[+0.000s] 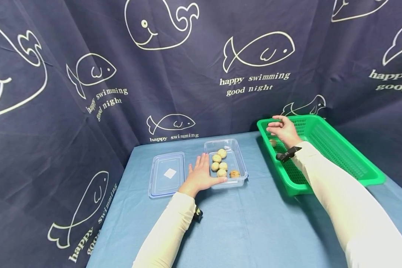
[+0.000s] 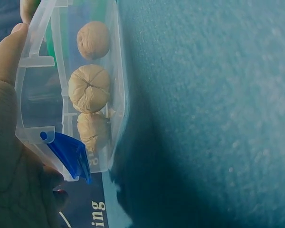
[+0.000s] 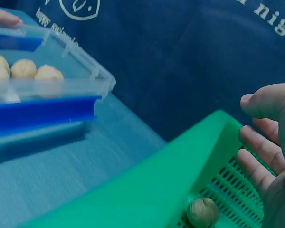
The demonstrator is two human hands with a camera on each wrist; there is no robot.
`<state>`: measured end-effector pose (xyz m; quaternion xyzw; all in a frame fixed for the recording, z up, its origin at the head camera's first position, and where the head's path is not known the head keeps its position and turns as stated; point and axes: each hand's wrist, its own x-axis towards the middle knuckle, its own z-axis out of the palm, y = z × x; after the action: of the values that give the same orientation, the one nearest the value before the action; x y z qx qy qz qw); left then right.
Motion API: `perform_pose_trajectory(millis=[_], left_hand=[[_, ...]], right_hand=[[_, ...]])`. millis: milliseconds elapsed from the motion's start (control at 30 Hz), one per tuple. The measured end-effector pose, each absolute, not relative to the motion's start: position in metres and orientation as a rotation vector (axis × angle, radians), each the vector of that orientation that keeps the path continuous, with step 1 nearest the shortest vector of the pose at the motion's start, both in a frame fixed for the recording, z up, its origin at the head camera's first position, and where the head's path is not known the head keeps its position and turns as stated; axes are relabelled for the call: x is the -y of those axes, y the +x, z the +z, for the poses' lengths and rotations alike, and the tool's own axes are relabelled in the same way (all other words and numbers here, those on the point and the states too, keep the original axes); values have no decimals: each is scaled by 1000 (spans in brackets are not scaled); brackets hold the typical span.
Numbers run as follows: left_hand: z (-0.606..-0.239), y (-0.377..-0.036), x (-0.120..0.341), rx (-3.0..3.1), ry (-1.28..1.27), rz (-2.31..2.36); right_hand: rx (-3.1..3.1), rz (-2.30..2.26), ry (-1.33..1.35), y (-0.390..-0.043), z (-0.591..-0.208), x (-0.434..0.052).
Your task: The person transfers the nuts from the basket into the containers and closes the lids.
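Observation:
A clear plastic food container (image 1: 232, 182) holds several pale, creased round balls (image 1: 222, 173) and one browner, walnut-like ball (image 1: 235, 174). My left hand (image 1: 201, 175) lies along the container's left side with its fingers straight and the thumb at its near rim. Radial creases mark one pale ball (image 2: 89, 89) in the left wrist view. Over the left end of a green plastic basket (image 1: 288, 182), my right hand (image 1: 284, 131) hangs with loosely bent fingers and holds nothing. Below that hand, a brownish walnut-like ball (image 3: 203, 212) sits inside the basket.
Left of the container, a clear lid (image 1: 167, 175) with a blue edge and a white square label lies flat. A blue cloth (image 1: 227, 230) covers the table. Dark blue curtains (image 1: 201, 85) with white fish drawings stand behind and to the sides.

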<state>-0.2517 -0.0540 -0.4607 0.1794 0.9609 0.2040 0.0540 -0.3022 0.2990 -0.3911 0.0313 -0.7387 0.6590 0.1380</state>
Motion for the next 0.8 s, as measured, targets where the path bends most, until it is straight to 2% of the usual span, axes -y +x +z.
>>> perform_pose_trajectory(millis=[567, 800], left_hand=[[-461, -254, 55, -2938, 552, 603], [-461, -252, 54, -2932, 551, 614]], right_hand=[[2412, 1733, -1, -312, -419, -329], [2693, 1637, 44, -332, -445, -349]])
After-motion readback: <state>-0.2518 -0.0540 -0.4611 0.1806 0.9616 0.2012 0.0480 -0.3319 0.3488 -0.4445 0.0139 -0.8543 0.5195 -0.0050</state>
